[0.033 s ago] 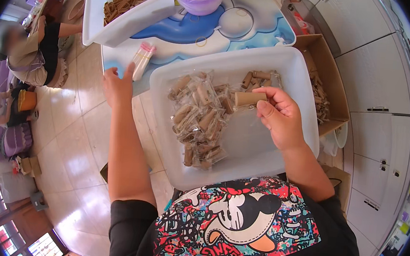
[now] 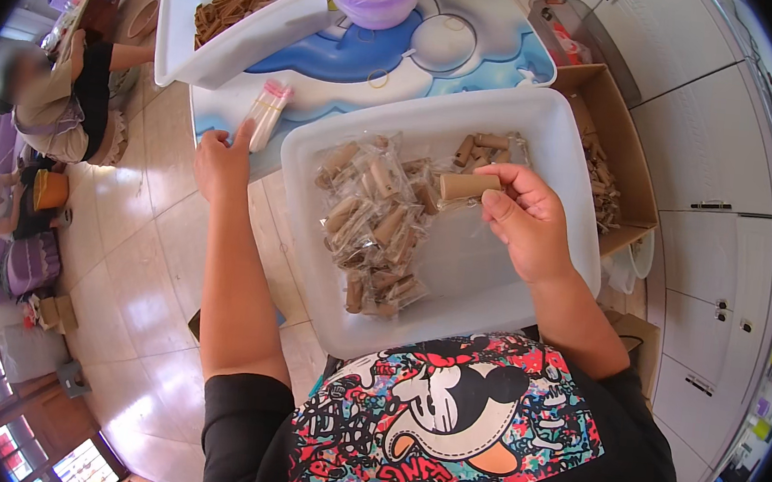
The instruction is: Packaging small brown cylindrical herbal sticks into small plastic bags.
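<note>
My right hand (image 2: 536, 226) pinches a short brown tube (image 2: 468, 188) between thumb and fingers, above a white plastic tub (image 2: 483, 292). The tube tapers slightly and lies sideways. Inside the tub, to the left, is a heap of similar tubes in clear bags (image 2: 378, 212); a smaller group of brown tubes (image 2: 486, 146) lies at its far side. My left hand (image 2: 223, 168) is at the table's near left edge, thumb stretched out and index finger bent, with a gap between them. Its thumb reaches the side of a bundle of clear plastic bags with pink ends (image 2: 270, 114).
A white bin (image 2: 236, 57) with brown pieces and a purple bowl (image 2: 376, 3) with pale pieces stand on the patterned table (image 2: 348, 56). A cardboard box (image 2: 637, 186) with more brown tubes stands right of the tub. Two people (image 2: 55, 107) sit far left.
The fingers of my left hand have drawn a little closer together beside the plastic bags. My right hand and the brown tube stay in place.
</note>
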{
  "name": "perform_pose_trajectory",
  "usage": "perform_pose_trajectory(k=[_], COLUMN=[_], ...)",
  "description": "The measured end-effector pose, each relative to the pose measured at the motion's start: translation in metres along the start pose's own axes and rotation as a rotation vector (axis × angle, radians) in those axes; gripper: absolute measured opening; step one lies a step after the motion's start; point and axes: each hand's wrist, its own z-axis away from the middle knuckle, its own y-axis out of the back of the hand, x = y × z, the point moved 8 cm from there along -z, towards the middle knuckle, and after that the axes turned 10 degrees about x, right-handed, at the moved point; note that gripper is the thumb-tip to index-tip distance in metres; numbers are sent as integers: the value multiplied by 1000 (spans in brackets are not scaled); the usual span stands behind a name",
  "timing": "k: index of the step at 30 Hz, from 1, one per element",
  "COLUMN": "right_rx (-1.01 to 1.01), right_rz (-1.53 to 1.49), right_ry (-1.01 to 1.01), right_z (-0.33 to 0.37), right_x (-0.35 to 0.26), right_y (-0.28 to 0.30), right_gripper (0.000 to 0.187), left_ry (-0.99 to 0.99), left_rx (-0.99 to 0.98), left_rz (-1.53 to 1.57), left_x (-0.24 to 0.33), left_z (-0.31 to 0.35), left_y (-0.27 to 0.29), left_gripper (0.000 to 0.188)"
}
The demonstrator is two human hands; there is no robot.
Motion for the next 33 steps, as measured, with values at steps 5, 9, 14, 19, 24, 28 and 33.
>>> perform_pose_trajectory(k=[5, 9, 14, 19, 24, 28, 33], right_rx=[8, 3, 14, 30, 59, 69, 84], right_rz=[23, 52, 469, 476, 461, 290, 272], right_ry=[55, 107, 740, 769, 774, 795, 693], right_z=[-1, 1, 21, 27, 30, 33, 27], right_x=[-2, -7, -42, -47, -53, -61, -52], right_y=[1, 0, -8, -10, -10, -16, -14], right_gripper=[25, 25, 31, 32, 31, 28, 28], left_ry=[3, -171, 2, 209, 270, 217, 151], left_rx=[-121, 25, -76, -51, -480, -734, -783], left_rz=[106, 268, 423, 867, 1121, 1168, 1242], left_x=[-6, -20, -36, -38, 44, 84, 100], left_z=[2, -3, 2, 19, 96, 144, 162], left_y=[-19, -13, -6, 25, 47, 55, 62], left_gripper=[33, 26, 24, 12, 8, 9, 8])
